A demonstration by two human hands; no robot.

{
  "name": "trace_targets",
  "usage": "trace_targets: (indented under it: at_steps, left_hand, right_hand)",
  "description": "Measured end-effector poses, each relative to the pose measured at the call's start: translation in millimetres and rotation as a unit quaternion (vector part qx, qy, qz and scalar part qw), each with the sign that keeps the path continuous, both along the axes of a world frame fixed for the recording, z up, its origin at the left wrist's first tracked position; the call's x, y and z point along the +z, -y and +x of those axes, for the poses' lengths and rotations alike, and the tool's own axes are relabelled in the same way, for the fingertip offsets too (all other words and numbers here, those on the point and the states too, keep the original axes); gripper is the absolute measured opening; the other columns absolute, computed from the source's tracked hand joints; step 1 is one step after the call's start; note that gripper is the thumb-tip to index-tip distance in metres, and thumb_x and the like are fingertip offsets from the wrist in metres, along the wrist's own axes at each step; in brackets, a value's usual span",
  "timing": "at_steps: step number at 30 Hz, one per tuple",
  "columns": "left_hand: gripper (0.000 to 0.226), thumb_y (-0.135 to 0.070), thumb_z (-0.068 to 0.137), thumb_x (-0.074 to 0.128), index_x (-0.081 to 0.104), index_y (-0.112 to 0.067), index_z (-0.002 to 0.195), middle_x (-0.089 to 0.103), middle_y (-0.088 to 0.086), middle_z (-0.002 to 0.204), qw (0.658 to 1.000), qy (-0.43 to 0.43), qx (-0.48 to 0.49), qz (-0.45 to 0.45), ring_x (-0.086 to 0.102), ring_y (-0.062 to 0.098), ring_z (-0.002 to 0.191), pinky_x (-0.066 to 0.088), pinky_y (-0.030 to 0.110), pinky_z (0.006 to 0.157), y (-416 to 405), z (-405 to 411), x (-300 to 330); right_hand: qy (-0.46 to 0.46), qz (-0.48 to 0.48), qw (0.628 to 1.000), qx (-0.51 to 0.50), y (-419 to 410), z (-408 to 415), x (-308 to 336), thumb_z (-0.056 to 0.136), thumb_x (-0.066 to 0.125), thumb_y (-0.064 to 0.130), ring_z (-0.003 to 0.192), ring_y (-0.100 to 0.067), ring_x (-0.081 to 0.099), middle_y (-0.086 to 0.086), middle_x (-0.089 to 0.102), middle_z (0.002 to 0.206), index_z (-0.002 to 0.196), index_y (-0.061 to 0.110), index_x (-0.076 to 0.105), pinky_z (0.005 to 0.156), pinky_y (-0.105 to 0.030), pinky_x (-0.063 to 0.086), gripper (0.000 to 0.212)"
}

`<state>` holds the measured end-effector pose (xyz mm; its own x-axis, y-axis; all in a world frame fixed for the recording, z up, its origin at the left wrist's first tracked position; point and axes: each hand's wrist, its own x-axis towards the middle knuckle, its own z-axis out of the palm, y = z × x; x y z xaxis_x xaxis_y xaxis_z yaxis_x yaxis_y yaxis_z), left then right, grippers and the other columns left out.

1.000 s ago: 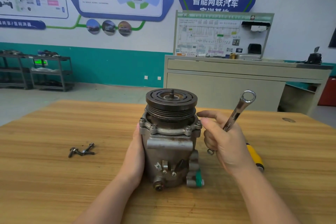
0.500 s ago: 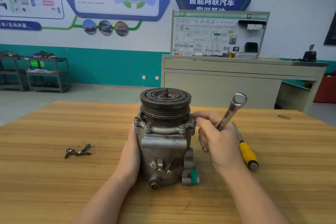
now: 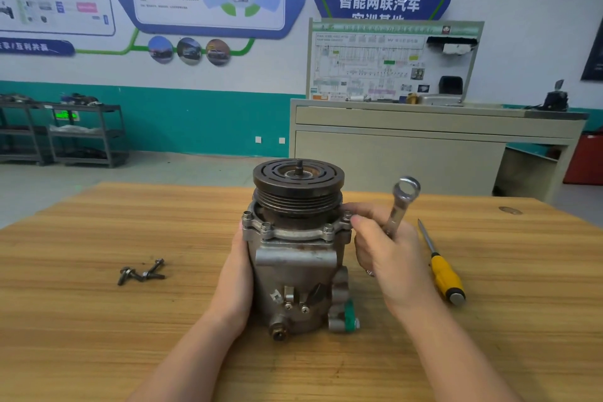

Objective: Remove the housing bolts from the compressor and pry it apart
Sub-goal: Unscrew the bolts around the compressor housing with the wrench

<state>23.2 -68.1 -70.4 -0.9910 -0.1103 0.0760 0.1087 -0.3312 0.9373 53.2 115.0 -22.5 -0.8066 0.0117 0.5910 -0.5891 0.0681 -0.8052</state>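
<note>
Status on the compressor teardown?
Left hand steadying grey metal compressor. Right hand holds silver wrench, fingertips at flange bolt. Nothing blocking.

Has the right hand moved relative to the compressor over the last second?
Yes. The right hand, holding the wrench, closed in leftward on the compressor; its fingers now reach the flange bolt.

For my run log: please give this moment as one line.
left hand steadies compressor | right hand holds wrench, fingers at flange bolt
</note>
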Motion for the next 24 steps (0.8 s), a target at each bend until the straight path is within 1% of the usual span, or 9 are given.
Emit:
trace_targets:
  at_steps: [3, 5, 8, 10, 14, 17, 19, 22, 24]
  left_hand:
    - [0.056, -0.057, 0.098, 0.03, 0.079, -0.032, 0.086, 0.076, 0.0, 0.098, 1.0, -0.001, 0.003, -0.002, 0.068, 0.019, 0.102, 0.047, 0.038, 0.095, 0.3, -0.1, 0.0]
    - [0.055, -0.057, 0.098, 0.032, 0.078, -0.028, 0.088, 0.076, 0.001, 0.099, 1.0, 0.001, 0.007, 0.001, 0.068, 0.021, 0.103, 0.046, 0.04, 0.097, 0.5, 0.1, 1.1]
    - [0.056, -0.055, 0.099, 0.03, 0.079, -0.032, 0.083, 0.076, -0.001, 0.094, 1.0, -0.005, 0.007, -0.007, 0.071, 0.016, 0.093, 0.049, 0.036, 0.089, -0.2, 0.1, 1.5]
    - [0.055, -0.054, 0.099, 0.031, 0.079, -0.034, 0.081, 0.076, -0.002, 0.094, 1.0, -0.011, 0.005, -0.007, 0.071, 0.013, 0.091, 0.049, 0.034, 0.087, -1.0, 1.3, 2.5]
    - [0.054, -0.054, 0.099, 0.032, 0.077, -0.025, 0.089, 0.076, -0.001, 0.095, 1.0, -0.008, 0.004, -0.002, 0.07, 0.016, 0.095, 0.048, 0.036, 0.089, -0.4, 2.2, 3.2]
    - [0.054, -0.053, 0.099, 0.031, 0.079, -0.034, 0.084, 0.076, -0.002, 0.095, 1.0, -0.013, -0.007, 0.002, 0.071, 0.013, 0.093, 0.048, 0.036, 0.09, 0.0, 2.4, 2.8]
    - [0.052, -0.054, 0.098, 0.032, 0.078, -0.033, 0.087, 0.075, -0.001, 0.1, 1.0, -0.016, -0.007, 0.008, 0.069, 0.017, 0.101, 0.046, 0.038, 0.096, -0.5, 2.3, 3.4]
    - [0.049, -0.057, 0.097, 0.033, 0.077, -0.042, 0.084, 0.076, -0.003, 0.099, 1.0, -0.017, -0.009, 0.007, 0.069, 0.017, 0.1, 0.048, 0.036, 0.092, -0.4, 1.4, 2.7]
    - [0.047, -0.057, 0.097, 0.032, 0.076, -0.045, 0.083, 0.076, -0.004, 0.098, 1.0, -0.02, -0.009, -0.002, 0.069, 0.015, 0.099, 0.048, 0.035, 0.089, -0.1, 1.5, 2.2]
  right_hand:
    - [-0.008, 0.009, 0.999, -0.031, 0.1, -0.3, 0.0, 0.089, 0.061, 0.034, 0.041, -0.002, 0.041, 0.01, 0.045, 0.048, 0.091, 0.035, 0.064, 0.043, -0.008, 0.033, 0.003]
    - [-0.006, 0.007, 1.0, -0.026, -1.4, -2.3, -0.8, 0.091, 0.059, 0.03, 0.042, -0.002, 0.044, 0.012, 0.048, 0.048, 0.089, 0.031, 0.066, 0.043, -0.008, 0.035, 0.008]
    - [-0.007, 0.001, 1.0, -0.02, -0.2, -0.8, 1.1, 0.086, 0.056, 0.035, 0.044, 0.001, 0.049, 0.015, 0.052, 0.047, 0.09, 0.028, 0.068, 0.045, -0.007, 0.036, 0.014]
    - [-0.007, 0.004, 1.0, -0.029, 0.5, -0.3, 1.8, 0.086, 0.064, 0.038, 0.041, -0.001, 0.045, 0.011, 0.049, 0.046, 0.087, 0.032, 0.065, 0.043, -0.006, 0.035, 0.006]
    - [0.001, 0.0, 1.0, -0.001, -1.0, -0.5, 0.4, 0.094, 0.058, 0.025, 0.041, -0.001, 0.045, 0.013, 0.049, 0.047, 0.088, 0.027, 0.069, 0.043, -0.007, 0.034, 0.013]
    - [-0.008, 0.011, 1.0, -0.009, 1.4, 0.8, 0.5, 0.089, 0.062, 0.04, 0.043, 0.001, 0.048, 0.012, 0.053, 0.05, 0.093, 0.031, 0.067, 0.044, -0.007, 0.036, 0.011]
    - [-0.007, 0.004, 1.0, -0.013, 1.8, 0.2, -0.8, 0.089, 0.061, 0.032, 0.043, 0.002, 0.048, 0.012, 0.053, 0.05, 0.091, 0.031, 0.064, 0.044, -0.006, 0.035, 0.004]
    - [-0.004, -0.005, 1.0, 0.006, 1.3, 0.1, -2.1, 0.099, 0.049, 0.016, 0.044, 0.002, 0.046, 0.015, 0.052, 0.05, 0.094, 0.026, 0.068, 0.045, -0.008, 0.034, 0.022]
    - [-0.008, 0.001, 1.0, -0.007, 2.6, 1.5, -0.3, 0.096, 0.053, 0.029, 0.045, 0.002, 0.047, 0.016, 0.053, 0.051, 0.095, 0.029, 0.065, 0.047, -0.01, 0.035, 0.012]
